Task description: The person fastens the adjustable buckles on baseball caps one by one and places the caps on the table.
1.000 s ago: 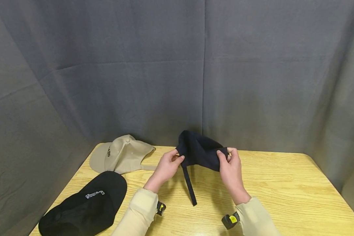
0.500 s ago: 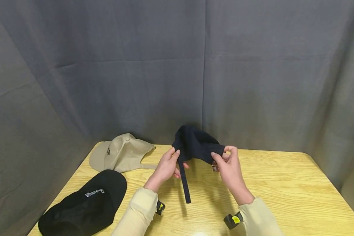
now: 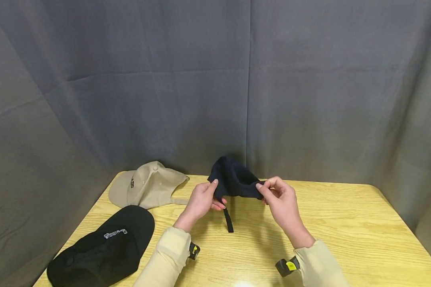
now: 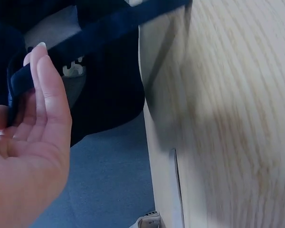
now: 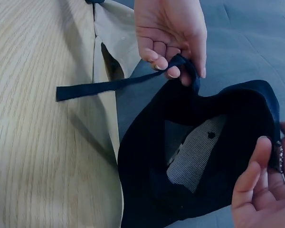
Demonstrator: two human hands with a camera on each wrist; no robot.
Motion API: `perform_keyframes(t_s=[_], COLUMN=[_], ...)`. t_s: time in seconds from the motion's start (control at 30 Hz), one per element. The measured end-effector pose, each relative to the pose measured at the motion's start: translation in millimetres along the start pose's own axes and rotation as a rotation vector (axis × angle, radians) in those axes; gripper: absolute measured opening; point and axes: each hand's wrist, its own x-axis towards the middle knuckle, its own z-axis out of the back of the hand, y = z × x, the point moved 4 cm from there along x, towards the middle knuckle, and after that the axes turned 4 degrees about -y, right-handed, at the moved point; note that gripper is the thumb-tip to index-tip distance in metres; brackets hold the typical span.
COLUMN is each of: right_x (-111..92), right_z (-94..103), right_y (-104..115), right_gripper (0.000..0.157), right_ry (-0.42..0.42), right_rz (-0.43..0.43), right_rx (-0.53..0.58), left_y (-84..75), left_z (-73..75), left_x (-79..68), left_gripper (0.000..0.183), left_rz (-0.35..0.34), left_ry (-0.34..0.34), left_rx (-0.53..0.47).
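A navy cap (image 3: 233,177) is held up over the table between both hands, its open underside showing in the right wrist view. My left hand (image 3: 202,198) pinches one back corner, thumb in front, where a long loose strap (image 3: 228,221) hangs down. Other fingers of that hand lie at the strap (image 5: 92,90). My right hand (image 3: 281,201) pinches the opposite corner between thumb and fingers. Beside the right fingers a metal buckle (image 5: 279,156) shows in the right wrist view; the head view hides it. Pale striped lining (image 5: 199,152) lies inside the crown.
On the table's left side, a tan cap (image 3: 154,187) with dark lettering lies at the back, and a black cap (image 3: 107,247) with white lettering lies nearer. The wooden table (image 3: 352,223) extends to the right. A grey curtain (image 3: 309,99) stands behind its back edge.
The navy cap has shifted slightly left. Left fingers have come to the strap, whose hanging end looks shorter. The right hand has turned inward, and the buckle seen below it half a second ago is covered.
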Motion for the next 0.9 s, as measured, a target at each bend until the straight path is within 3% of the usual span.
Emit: perform_keyframes(t_s=[0.13,0.23,0.4,0.57,0.73,0.9], right_x=[0.6,1.1,2.2,1.7,1.4,1.1], right_z=[1.7,3.4,6.5,8.1,6.6,5.1], right_y=[-0.4,0.1,1.8,3.0,2.9,3.1], right_gripper=[0.018,0.016,0.026,0.040,0.039,0.025], right_ry=[0.049,0.095,0.179,0.248,0.280,0.282], right_rz=[-0.013,-0.013,-0.004,0.025,0.064,0.082], right_rx=[-0.029,-0.050,-0.057,-0.089,-0.044,0.033], left_y=[-1.5,-2.8,-5.1,-5.6,-5.6,-7.2], left_z=[3.4,6.0,5.8,6.7,7.9,6.7], left_x=[0.3,-0.1,-0.7,-1.5,-2.1,-3.3], left_gripper=[0.049,0.042,0.011,0.010,0.010,0.012], left_rz=[-0.019,-0.049,-0.172,-0.212,-0.217,-0.241], left_ry=[-0.040,-0.056,0.000,0.014,-0.009,-0.019], left_rx=[0.031,0.098,0.211,0.239,0.258,0.301])
